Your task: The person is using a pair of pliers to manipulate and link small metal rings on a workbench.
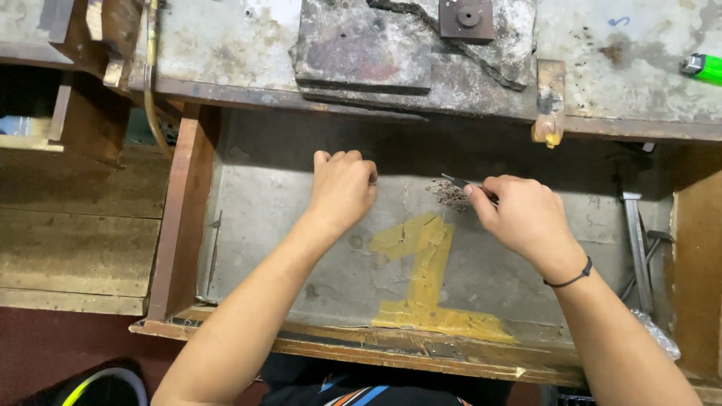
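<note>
**Picking small metal pieces with the tweezers in the drawer**

Your right hand (526,218) pinches a pair of thin tweezers (460,183) between thumb and fingers, and the tips point toward 9 o'clock, into a small heap of tiny metal bits (449,195). The heap lies on the grey floor of the open drawer (263,195), just at 9 o'clock from your right knuckles and at 12 o'clock from the yellow taped figure (425,271). Keep the tweezers low and nearly flat, so the tips take one piece and do not scatter the others. Press lightly; a hard squeeze can make a small piece jump away.

Your left hand (342,188) is curled into a loose fist, knuckles up, resting on the drawer floor at 9 o'clock from the heap, well apart from it. I cannot tell if it holds something inside. Keep it steady there, because it supports your body while the right hand works.

Further out, a metal bar (635,240) leans along the drawer's side at 3 o'clock. On the worn bench top (226,45) at 12 o'clock lie a rusty steel block (361,49) and, far at 2 o'clock, a green lighter (705,68). Avoid touching the bar with your elbow.
</note>
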